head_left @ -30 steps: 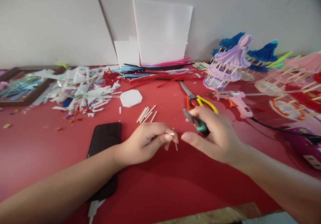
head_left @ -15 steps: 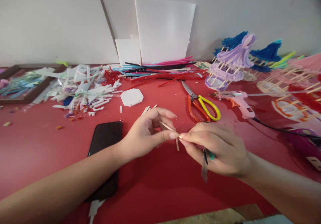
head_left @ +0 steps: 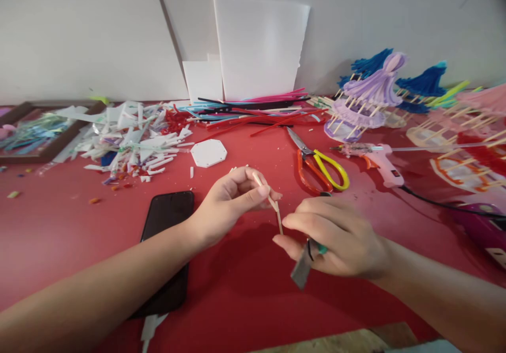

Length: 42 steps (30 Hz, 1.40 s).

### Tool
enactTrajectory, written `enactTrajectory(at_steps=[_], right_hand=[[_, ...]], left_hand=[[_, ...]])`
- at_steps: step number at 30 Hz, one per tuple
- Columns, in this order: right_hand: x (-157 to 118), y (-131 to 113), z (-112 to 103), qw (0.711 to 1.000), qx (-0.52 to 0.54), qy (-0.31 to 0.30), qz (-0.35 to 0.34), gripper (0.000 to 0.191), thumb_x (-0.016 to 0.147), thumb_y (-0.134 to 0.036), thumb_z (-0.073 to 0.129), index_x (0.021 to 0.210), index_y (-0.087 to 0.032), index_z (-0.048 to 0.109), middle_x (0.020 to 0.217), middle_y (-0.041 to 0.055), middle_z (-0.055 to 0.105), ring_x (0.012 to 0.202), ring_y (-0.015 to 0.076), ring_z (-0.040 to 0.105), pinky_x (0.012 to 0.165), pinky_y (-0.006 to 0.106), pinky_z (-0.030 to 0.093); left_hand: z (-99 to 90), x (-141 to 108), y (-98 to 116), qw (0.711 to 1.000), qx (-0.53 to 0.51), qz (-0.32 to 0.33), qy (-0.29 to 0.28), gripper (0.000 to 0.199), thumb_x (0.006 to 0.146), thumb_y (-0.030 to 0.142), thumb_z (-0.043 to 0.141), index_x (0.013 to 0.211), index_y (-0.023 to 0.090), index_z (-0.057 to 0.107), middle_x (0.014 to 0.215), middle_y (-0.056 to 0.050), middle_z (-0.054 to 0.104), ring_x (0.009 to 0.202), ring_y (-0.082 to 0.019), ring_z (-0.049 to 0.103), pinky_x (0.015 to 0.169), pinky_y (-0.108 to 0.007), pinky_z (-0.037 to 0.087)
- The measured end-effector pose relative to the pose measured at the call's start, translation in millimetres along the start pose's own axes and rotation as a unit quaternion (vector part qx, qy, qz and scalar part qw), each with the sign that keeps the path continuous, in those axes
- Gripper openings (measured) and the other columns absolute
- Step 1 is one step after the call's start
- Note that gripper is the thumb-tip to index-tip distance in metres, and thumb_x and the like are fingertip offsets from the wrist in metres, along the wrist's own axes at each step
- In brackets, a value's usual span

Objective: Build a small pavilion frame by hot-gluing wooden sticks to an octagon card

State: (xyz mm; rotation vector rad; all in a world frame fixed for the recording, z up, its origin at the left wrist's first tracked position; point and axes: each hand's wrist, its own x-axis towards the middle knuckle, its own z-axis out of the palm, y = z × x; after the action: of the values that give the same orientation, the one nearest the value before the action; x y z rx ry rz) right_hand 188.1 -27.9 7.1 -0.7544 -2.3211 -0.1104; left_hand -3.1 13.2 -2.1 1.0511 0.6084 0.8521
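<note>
Left hand [head_left: 237, 197] pinches a slanted wooden stick [head_left: 266, 191]

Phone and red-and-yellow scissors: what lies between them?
The left hand, holding a thin stick, lies between phone and scissors in the head view.

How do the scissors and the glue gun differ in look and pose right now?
The scissors have one orange-red and one yellow handle; the glue gun is pink with an orange trigger.
The scissors' blades point toward the wall, while the glue gun's nozzle points left.
The scissors have no cord; the glue gun has a black one.
Both lie on the red table, unheld.
</note>
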Motion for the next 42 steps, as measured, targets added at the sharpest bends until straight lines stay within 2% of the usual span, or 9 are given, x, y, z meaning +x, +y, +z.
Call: enactTrajectory(at_steps=[2,4,9,12,16,22,28,32,42], right_hand=[[0,1,0,0.999,0.019,-0.028,0.039,0.027,0.088,-0.043,0.052,0.086,-0.016,0.053,0.064,0.0010,0.054,0.056,0.0121,0.050,0.051,0.025,0.043],[0,1,1,0.993,0.046,-0.066,0.092,0.035,0.089,-0.049,0.045,0.083,-0.015,0.053,0.065,0.0011,0.051,0.055,0.0118,0.047,0.050,0.025,0.040],[0,0,0,0.978,0.086,-0.105,0.161,0.025,0.093,-0.034,0.039,0.081,-0.015,0.052,0.070,0.0018,0.051,0.059,0.0124,0.047,0.053,0.026,0.038],[1,-3,-1,0.973,0.103,-0.110,0.173,0.024,0.093,-0.033,0.039,0.080,-0.016,0.050,0.071,0.0014,0.051,0.060,0.0125,0.046,0.054,0.026,0.036],[1,-6,-1,0.974,0.109,-0.107,0.170,0.024,0.093,-0.033,0.041,0.074,-0.018,0.044,0.067,-0.0006,0.047,0.057,0.0111,0.042,0.051,0.025,0.033],[0,-8,-1,0.972,0.118,-0.113,0.166,0.025,0.093,-0.033,0.038,0.077,-0.017,0.047,0.068,0.0007,0.049,0.058,0.0116,0.044,0.052,0.026,0.034],[1,-8,1,0.976,0.102,-0.104,0.164,0.025,0.094,-0.033,0.038,0.074,-0.018,0.044,0.067,-0.0002,0.047,0.056,0.0110,0.042,0.050,0.025,0.033],[2,-8,1,0.976,0.102,-0.101,0.161,0.025,0.093,-0.032,0.038,0.073,-0.018,0.043,0.066,-0.0004,0.047,0.055,0.0106,0.042,0.050,0.024,0.033],[2,-9,1,0.976,0.101,-0.109,0.160,0.028,0.094,-0.034,0.037,0.073,-0.017,0.045,0.065,0.0003,0.047,0.055,0.0109,0.042,0.050,0.024,0.033]], left_hand=[[0.5,0,0,0.999,0.041,0.003,0.002,0.006,0.087,0.021,0.058,0.087,0.016,0.057,0.073,0.002,0.061,0.067,-0.008,0.060,0.067,-0.021,0.050],[1.4,-1,-1,0.995,0.096,0.024,-0.008,0.008,0.087,0.022,0.058,0.091,0.016,0.057,0.073,0.002,0.059,0.063,-0.007,0.057,0.061,-0.019,0.047],[1.2,-6,0,0.959,0.253,0.127,-0.033,0.008,0.092,0.022,0.047,0.092,0.017,0.054,0.082,-0.001,0.056,0.070,-0.009,0.053,0.065,-0.021,0.045],[0.2,-10,2,0.935,0.318,0.146,-0.060,0.014,0.095,0.021,0.038,0.095,0.017,0.052,0.085,-0.003,0.056,0.072,-0.011,0.051,0.068,-0.023,0.043],[0.7,-11,2,0.918,0.335,0.175,-0.121,0.014,0.094,0.017,0.037,0.089,0.017,0.050,0.084,-0.003,0.056,0.075,-0.012,0.051,0.070,-0.024,0.042],[3.1,-8,2,0.906,0.380,0.169,-0.082,0.014,0.091,0.013,0.040,0.082,0.017,0.049,0.078,-0.001,0.054,0.072,-0.011,0.050,0.068,-0.023,0.042],[2.1,-11,2,0.894,0.382,0.204,-0.116,0.012,0.089,0.011,0.039,0.086,0.016,0.050,0.077,-0.002,0.055,0.071,-0.013,0.051,0.067,-0.024,0.043],[1.0,-12,1,0.900,0.372,0.193,-0.123,0.017,0.091,0.012,0.035,0.089,0.016,0.051,0.080,-0.004,0.057,0.073,-0.014,0.054,0.068,-0.025,0.045],[2.2,-11,3,0.896,0.377,0.193,-0.133,0.012,0.088,0.012,0.039,0.086,0.018,0.049,0.078,-0.004,0.056,0.073,-0.014,0.053,0.069,-0.026,0.046]])
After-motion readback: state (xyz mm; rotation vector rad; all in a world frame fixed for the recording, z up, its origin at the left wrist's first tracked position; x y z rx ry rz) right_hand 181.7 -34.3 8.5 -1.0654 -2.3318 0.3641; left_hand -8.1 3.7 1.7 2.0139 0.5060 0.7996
